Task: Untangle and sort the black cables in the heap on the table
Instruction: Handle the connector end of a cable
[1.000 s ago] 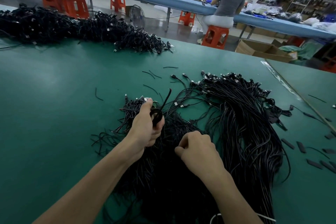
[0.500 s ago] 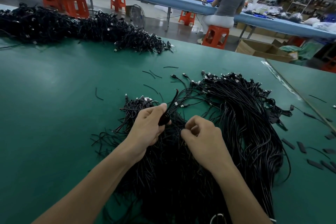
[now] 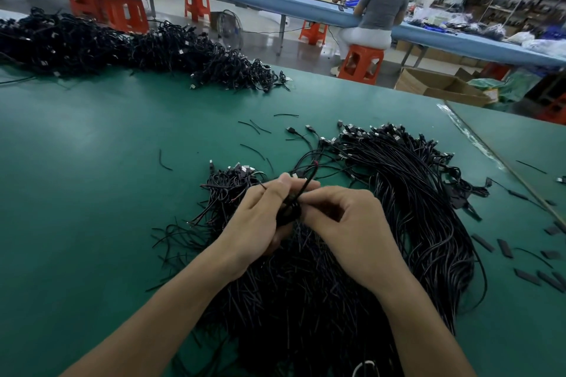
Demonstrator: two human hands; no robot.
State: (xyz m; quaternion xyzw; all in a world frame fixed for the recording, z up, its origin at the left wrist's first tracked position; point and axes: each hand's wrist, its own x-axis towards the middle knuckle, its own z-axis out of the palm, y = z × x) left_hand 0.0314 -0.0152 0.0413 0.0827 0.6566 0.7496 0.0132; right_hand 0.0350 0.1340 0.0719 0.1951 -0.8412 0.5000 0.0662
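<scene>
Drawn together since half a second ago: shows right hand [image 3: 349, 223] brought leftward until its fingertips meet left hand [image 3: 260, 217], above the near middle of the table [image 3: 92, 162]. Shows left hand curled round a small dark coil of a single black cable [image 3: 307, 182], with right hand pinching the same cable just beside it. Shows that cable's loose strand running up and away from both hands toward the far edge, leaning slightly right. Places the heap [image 3: 413, 193] directly beneath the hands, fanning toward the right edge (connector ends pointing away). Probably calls for drawing the strand along its length, right hand being nearer its free end. Shows a second pile [image 3: 122, 46] at the far left corner.
</scene>
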